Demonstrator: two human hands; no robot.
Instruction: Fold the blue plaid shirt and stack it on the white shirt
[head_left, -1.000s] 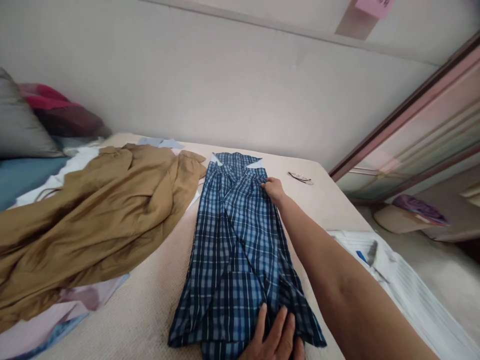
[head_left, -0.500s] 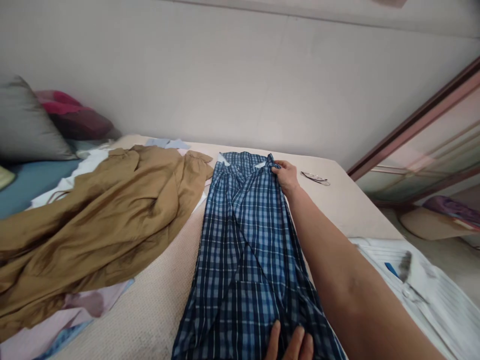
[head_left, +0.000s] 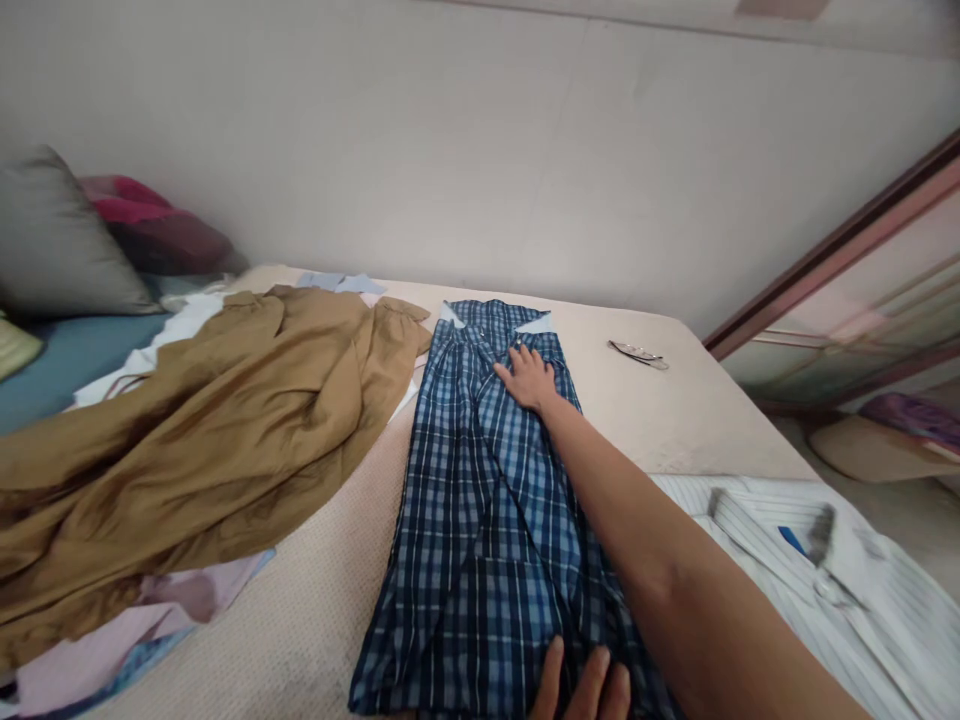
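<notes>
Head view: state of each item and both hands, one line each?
Plaid shirt: folded lengthwise into a narrow strip, flat on the bed.
Right hand: open, palm down near the shirt's collar end.
Left hand: fingers flat on the near end of the shirt.
Brown garment: crumpled, unfolded.
White striped shirt: lying flat, collar up.
Glasses: resting on the bed, apart from the shirts.

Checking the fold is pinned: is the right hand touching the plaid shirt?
Touching. The head view shows the right hand lying flat on the plaid shirt.
</notes>
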